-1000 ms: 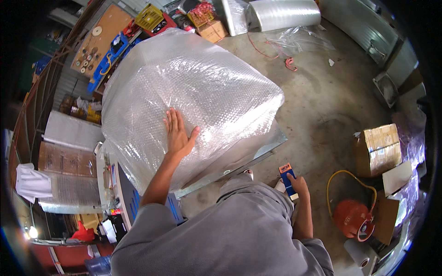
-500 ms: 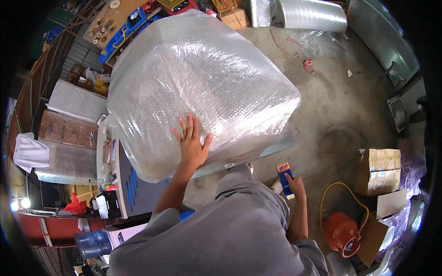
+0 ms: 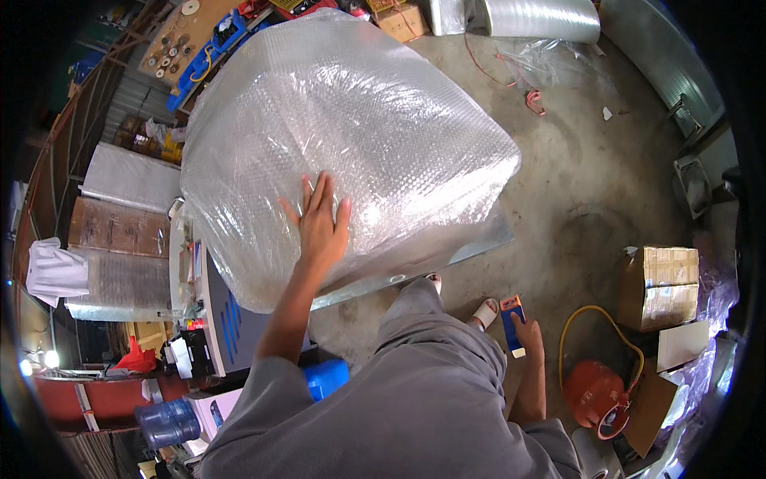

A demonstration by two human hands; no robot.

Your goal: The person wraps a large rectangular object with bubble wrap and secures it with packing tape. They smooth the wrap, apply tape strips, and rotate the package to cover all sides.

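A large bulky object stands before me, draped in clear bubble wrap [image 3: 375,128]. What lies beneath the wrap is mostly hidden, though a shiny metallic lower edge [image 3: 471,243] shows at its near right side. My left hand [image 3: 323,231] is open, fingers spread, resting on the near part of the wrap. Down by my right leg, my right hand [image 3: 528,334] is closed round a slim blue box-shaped thing with an orange end [image 3: 511,315]. Its exact kind I cannot make out.
An orange-red gas cylinder [image 3: 592,391] with a yellow hose stands at right, near a cardboard box [image 3: 662,287]. At left are a grey table [image 3: 239,327] and a blue water bottle [image 3: 167,421]. A bubble-wrap roll [image 3: 542,20] lies at the far right.
My left hand has slid a little left and farther over the wrap. My right hand, with the blue box-shaped thing, has moved slightly right and nearer.
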